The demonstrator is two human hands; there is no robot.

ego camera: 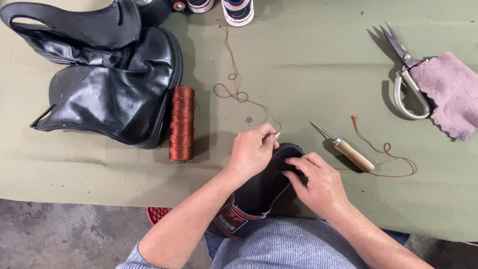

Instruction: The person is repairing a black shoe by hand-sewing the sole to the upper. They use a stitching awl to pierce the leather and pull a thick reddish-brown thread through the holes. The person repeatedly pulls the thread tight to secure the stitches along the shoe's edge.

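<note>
Now the left hand (251, 149) pinches a thin brown thread (239, 92) at the toe of a small black shoe (266, 187), which sits at the near edge of the green table (298, 74). Its fingers are pressed together. The right hand (318, 184) grips the shoe's top with bent fingers. A wooden-handled awl (348, 149) lies just beside it.

At the table's (298, 65) near edge, a shoe (266, 192) sits between a left hand (251, 149) and a right hand (318, 184). A thread spool (182, 123) lies to the left, beside boots (114, 94). An awl (348, 149) lies just right of the shoe; scissors (406, 74) rest farther right, touching a cloth (448, 92).
</note>
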